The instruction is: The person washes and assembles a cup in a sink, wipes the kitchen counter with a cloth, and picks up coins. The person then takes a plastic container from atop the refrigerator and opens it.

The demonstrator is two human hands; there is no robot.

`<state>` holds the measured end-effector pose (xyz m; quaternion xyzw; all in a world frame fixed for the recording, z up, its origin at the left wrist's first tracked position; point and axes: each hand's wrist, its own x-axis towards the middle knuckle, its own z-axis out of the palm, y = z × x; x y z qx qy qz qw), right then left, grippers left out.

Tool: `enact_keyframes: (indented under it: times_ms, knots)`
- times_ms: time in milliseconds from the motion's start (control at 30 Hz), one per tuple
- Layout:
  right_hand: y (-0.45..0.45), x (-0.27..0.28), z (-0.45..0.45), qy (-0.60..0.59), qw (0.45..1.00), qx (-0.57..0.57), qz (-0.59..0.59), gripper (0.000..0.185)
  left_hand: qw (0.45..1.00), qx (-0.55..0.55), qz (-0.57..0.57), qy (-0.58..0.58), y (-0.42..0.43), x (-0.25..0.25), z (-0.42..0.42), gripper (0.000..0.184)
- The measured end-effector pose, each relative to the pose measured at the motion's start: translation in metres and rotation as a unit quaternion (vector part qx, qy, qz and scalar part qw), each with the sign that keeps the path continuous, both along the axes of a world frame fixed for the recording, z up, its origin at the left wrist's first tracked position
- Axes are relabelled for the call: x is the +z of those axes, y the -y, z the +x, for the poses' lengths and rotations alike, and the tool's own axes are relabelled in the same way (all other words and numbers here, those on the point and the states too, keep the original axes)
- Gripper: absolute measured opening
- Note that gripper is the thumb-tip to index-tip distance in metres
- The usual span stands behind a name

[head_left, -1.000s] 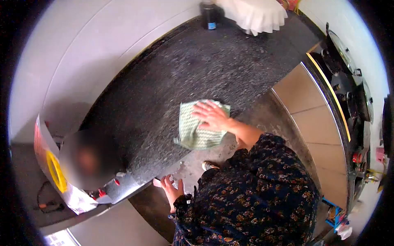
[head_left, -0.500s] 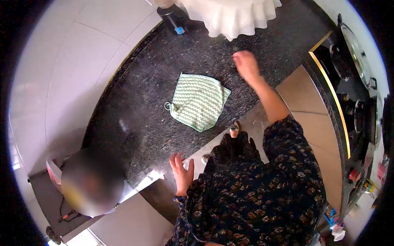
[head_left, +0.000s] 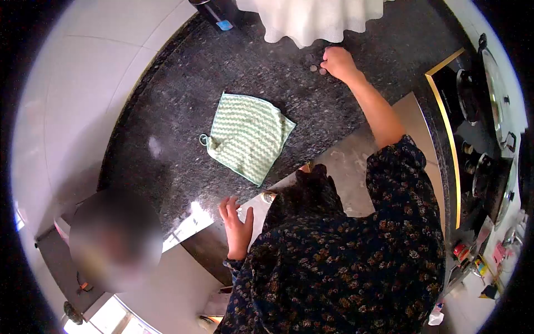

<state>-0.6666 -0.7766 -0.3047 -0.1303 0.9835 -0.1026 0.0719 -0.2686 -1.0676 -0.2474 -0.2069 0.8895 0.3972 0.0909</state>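
Observation:
My right hand (head_left: pixel 338 63) is at the far part of the dark speckled counter (head_left: pixel 183 111), its fingers closed and pointing down. Whether anything sits between the fingertips is hidden. Right beside them lie small round grey discs that look like coins (head_left: pixel 314 68). A green and white wavy-striped cloth (head_left: pixel 248 136) with a hanging loop is spread on the counter, a little crumpled and apart from both hands. Near the counter's front edge, my left hand (head_left: pixel 236 225) hovers with its fingers spread, holding nothing.
White ruffled fabric (head_left: pixel 311 22) hangs over the back of the counter, next to a black container (head_left: pixel 216 14) with a blue label. To the right, a gold-edged stove (head_left: pixel 445 128) carries dark burners and a lidded pan (head_left: pixel 495 100). A blurred round patch covers the lower left.
My right hand has moved slightly away from me and closed over the counter, where small discs now show. The view has shifted, so the cloth appears further left. My left hand stays open.

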Motion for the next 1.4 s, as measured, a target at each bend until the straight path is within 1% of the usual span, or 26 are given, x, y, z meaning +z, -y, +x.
enact_keyframes:
  times_ms: [100,200,300,400,500,600,700,800,900,933,1000,1100,1200,1233,1400]
  knots:
    - [0.001,0.005,-0.002,0.038,0.999,-0.019,-0.023,0.022,1.000,0.001,-0.005,0.005,-0.003,-0.003,-0.001,0.046]
    - [0.007,0.013,0.000,0.059,0.998,-0.031,-0.002,0.022,1.000,0.006,-0.006,0.014,-0.003,-0.005,-0.001,0.048]
    - [-0.002,-0.009,-0.005,0.072,0.996,-0.024,-0.041,0.021,0.999,0.016,-0.001,0.029,-0.003,-0.004,-0.003,0.047]
    - [0.003,0.008,0.005,0.012,1.000,0.003,0.011,0.019,0.999,0.018,0.004,0.028,-0.002,-0.005,-0.006,0.046]
    - [0.002,0.004,0.008,-0.028,0.999,0.002,0.047,0.020,1.000,0.012,-0.004,0.015,0.000,-0.010,-0.004,0.046]
    - [0.008,-0.008,0.003,-0.016,0.993,-0.021,0.116,0.022,0.999,0.018,0.003,0.034,0.001,-0.006,-0.008,0.045]
    - [0.007,0.005,0.004,-0.011,0.998,0.029,0.063,0.015,0.999,0.025,0.003,0.040,0.002,-0.003,-0.012,0.044]
    - [0.002,0.000,0.002,0.012,0.998,0.011,0.063,0.014,0.999,0.035,0.001,0.036,0.004,-0.003,-0.011,0.044]
    - [-0.008,-0.009,0.002,0.064,0.996,-0.030,-0.055,0.017,0.998,0.055,0.005,0.028,0.005,-0.005,-0.006,0.043]
    - [-0.010,-0.009,0.004,0.107,0.984,-0.056,-0.133,0.018,0.998,0.059,0.006,0.026,0.006,-0.005,-0.004,0.043]
    - [-0.010,-0.006,0.009,0.192,0.933,-0.109,-0.283,0.021,0.998,0.065,0.007,0.022,0.008,-0.006,-0.002,0.043]
    - [-0.002,-0.008,0.016,0.137,0.969,-0.054,-0.198,0.020,0.997,0.074,0.003,0.008,0.008,-0.010,0.001,0.043]
    - [0.010,0.001,0.019,0.071,0.997,0.019,-0.035,0.020,0.997,0.080,-0.003,0.013,0.007,-0.010,0.002,0.044]
    - [0.010,-0.001,0.021,0.022,0.998,0.056,-0.001,0.020,0.996,0.082,-0.005,0.019,0.006,-0.010,0.003,0.044]
    - [0.019,0.004,0.024,0.002,0.997,0.067,0.047,0.018,0.997,0.082,-0.012,0.004,0.002,-0.014,0.007,0.045]
